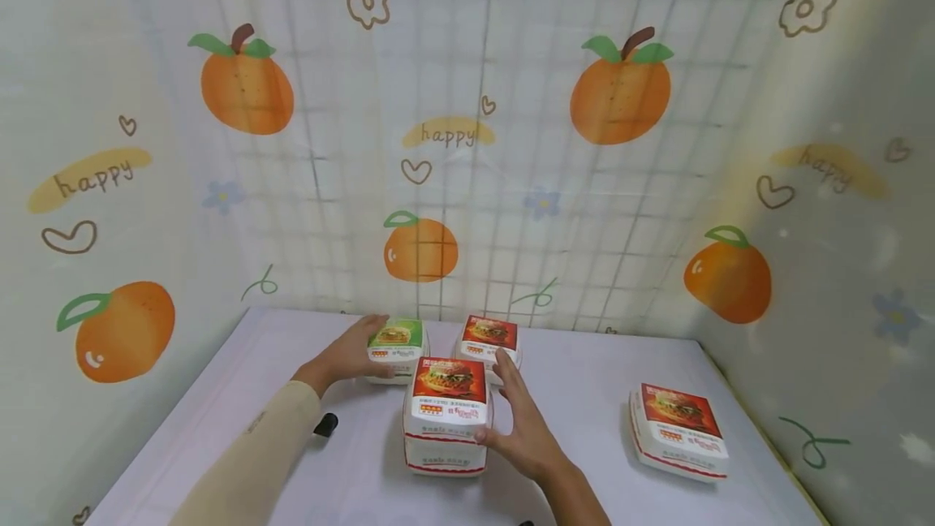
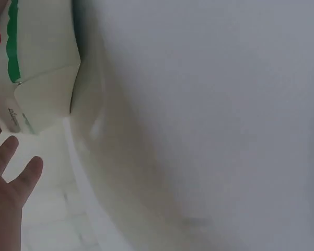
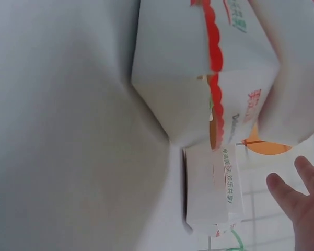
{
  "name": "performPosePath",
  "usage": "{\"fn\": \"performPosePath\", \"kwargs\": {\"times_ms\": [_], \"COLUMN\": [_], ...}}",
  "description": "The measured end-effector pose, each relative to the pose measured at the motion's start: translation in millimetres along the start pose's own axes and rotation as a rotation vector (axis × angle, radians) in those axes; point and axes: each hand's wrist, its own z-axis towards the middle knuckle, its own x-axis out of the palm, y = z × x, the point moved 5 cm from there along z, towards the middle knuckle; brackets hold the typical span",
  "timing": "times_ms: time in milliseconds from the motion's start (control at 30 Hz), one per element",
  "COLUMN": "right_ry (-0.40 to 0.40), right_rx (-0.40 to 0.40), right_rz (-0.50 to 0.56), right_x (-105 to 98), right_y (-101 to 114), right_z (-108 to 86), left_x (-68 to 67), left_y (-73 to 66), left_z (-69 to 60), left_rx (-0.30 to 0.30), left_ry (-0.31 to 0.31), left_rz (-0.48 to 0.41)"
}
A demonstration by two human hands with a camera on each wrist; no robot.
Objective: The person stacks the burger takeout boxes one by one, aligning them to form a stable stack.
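Note:
At the back left, my left hand (image 1: 351,354) is around the left side of a green-topped burger box (image 1: 395,336), thumb at the front and fingers behind. In the left wrist view, spread fingers (image 2: 32,172) show beside the green-trimmed box (image 2: 44,47); how firmly they touch it cannot be told. A red-topped box (image 1: 449,384) sits on another box (image 1: 445,458) in the middle. My right hand (image 1: 527,428) is at the stack's right side, thumb near its front corner, fingers spread. The right wrist view shows the lower box (image 3: 172,57) beside separated fingers (image 3: 290,193).
Another red-topped box (image 1: 491,333) stands behind the stack, and one more (image 1: 678,428) lies at the right of the white table (image 1: 577,396). A small black object (image 1: 326,425) is by the left forearm. Curtains printed with oranges (image 1: 421,250) surround the table's back and sides.

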Motion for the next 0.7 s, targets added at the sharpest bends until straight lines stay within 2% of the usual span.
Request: {"fn": "performPosePath", "kwargs": {"times_ms": [167, 333, 500, 600, 700], "right_ry": [-0.007, -0.003, -0.010, -0.015, -0.009], "right_rx": [-0.003, 0.005, 0.037, 0.042, 0.031], "right_rz": [-0.023, -0.038, -0.037, -0.033, -0.034], "right_x": [0.4, 0.9, 1.0, 1.7, 3.8], "right_y": [0.9, 3.9, 6.7, 7.2, 6.6], "right_z": [0.8, 2.0, 1.8, 2.9, 5.0], "left_x": [0.0, -7.8, -14.9, -16.4, -14.2], "left_y": [4.9, 12.9, 13.6, 13.4, 17.9], "left_z": [-3.8, -12.0, -21.1, -22.6, -19.9], "left_rx": [0.001, -0.059, -0.030, -0.038, -0.068], "left_ry": [-0.035, -0.095, -0.131, -0.121, -0.072], "left_rz": [0.027, 0.076, 0.097, 0.095, 0.091]}}
